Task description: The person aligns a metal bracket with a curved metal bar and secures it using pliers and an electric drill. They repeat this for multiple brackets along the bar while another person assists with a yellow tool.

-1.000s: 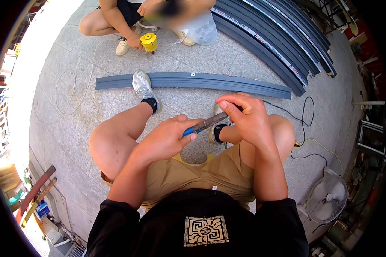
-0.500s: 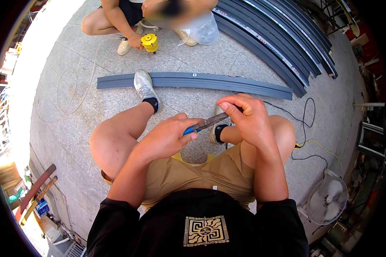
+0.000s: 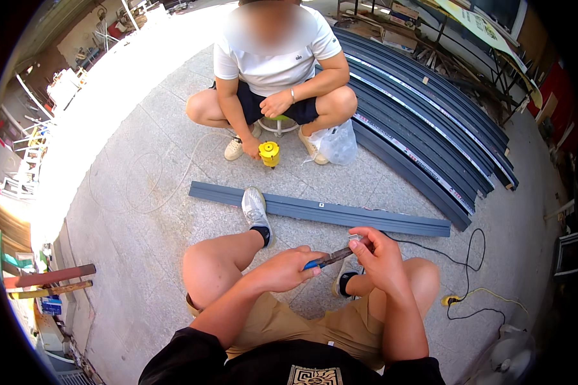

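Observation:
My left hand is closed round the blue handles of what look like pliers, with dark metal jaws pointing to the right. At the jaw end, my right hand pinches a small silvery piece between thumb and fingers. Whether the jaws grip this piece is too small to tell. Both hands are held above the floor between my bent knees. Beyond them a long grey metal profile lies across the floor, and my left shoe rests on it.
Opposite me a person in a white shirt sits low, one hand on a yellow power tool standing on the floor. A clear plastic bag is beside them. Long dark profiles lie stacked at the right. A black cable and a fan are nearer me.
My view has tilted up, so the scene sits lower and more of the person opposite shows. The small silvery piece at my right fingertips is now visible. Both hands stay together at the pliers.

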Demonstrator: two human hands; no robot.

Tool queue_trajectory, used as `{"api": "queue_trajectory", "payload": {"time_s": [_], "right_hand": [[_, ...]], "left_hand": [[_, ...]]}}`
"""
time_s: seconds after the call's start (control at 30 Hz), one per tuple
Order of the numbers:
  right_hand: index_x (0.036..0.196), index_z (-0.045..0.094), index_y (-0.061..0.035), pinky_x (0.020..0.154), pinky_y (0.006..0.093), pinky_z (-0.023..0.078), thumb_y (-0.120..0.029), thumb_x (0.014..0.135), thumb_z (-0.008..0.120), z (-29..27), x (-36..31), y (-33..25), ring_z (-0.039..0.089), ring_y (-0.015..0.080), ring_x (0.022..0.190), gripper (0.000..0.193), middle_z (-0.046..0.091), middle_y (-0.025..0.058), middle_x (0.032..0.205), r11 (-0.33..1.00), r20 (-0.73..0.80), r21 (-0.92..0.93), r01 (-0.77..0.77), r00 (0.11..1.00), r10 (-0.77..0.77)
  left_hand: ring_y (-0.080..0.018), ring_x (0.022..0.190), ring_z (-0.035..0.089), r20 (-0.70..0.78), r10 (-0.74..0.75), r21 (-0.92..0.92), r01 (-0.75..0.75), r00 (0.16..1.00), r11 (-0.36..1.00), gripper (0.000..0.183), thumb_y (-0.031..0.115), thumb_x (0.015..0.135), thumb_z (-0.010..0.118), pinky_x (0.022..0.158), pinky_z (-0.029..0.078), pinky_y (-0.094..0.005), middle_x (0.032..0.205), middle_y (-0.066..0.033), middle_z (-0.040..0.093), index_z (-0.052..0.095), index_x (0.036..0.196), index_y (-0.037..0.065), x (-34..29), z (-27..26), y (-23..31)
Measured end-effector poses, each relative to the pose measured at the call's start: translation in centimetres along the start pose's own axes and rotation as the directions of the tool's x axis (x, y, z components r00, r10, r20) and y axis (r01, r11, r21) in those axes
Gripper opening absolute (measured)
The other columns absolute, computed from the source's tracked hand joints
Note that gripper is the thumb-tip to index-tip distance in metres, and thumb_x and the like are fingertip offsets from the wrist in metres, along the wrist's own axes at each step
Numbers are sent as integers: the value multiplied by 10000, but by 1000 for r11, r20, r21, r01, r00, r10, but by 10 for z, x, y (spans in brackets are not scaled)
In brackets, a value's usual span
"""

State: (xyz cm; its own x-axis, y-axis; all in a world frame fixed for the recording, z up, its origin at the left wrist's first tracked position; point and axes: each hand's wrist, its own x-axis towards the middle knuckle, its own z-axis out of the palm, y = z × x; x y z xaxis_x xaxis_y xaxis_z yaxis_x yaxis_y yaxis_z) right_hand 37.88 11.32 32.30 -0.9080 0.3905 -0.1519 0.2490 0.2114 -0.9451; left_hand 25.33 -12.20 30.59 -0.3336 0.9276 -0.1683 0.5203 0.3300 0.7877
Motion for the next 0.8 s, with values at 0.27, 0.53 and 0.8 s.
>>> {"api": "queue_trajectory", "payload": {"time_s": [0.27, 0.53, 0.8], "right_hand": [[1253, 751, -60, 606, 288, 463, -292, 1045, 784, 3, 7, 8, 566, 79, 666, 313, 629, -11, 755, 997, 42, -1, 74, 996, -73], [1210, 746, -37, 626, 271, 509, -288, 1057, 780, -4, -1, 3, 644, 79, 687, 296, 691, -7, 801, 987, 103, 148, 58, 992, -73], [1199, 752, -45, 623, 267, 505, -243, 1055, 786, -3, -8, 3, 640, 76, 682, 247, 689, -7, 779, 978, 109, 176, 111, 985, -132]], "left_hand": [[-196, 833, 713, 75, -77, -218, 92, 994, 972, 437, 266, 1154, 596, 809, 597, -382, 1109, -118, 610, 597, 1532, 46, 3, -5, -1], [-181, 839, 687, 193, -64, -241, 111, 979, 964, 409, 240, 1169, 570, 794, 587, -359, 1100, -94, 583, 593, 1513, 20, 3, -19, 12], [-178, 827, 700, 199, -90, -256, 141, 976, 956, 436, 267, 1161, 589, 814, 610, -350, 1250, -112, 607, 595, 1529, 34, -10, -22, 21]]}}
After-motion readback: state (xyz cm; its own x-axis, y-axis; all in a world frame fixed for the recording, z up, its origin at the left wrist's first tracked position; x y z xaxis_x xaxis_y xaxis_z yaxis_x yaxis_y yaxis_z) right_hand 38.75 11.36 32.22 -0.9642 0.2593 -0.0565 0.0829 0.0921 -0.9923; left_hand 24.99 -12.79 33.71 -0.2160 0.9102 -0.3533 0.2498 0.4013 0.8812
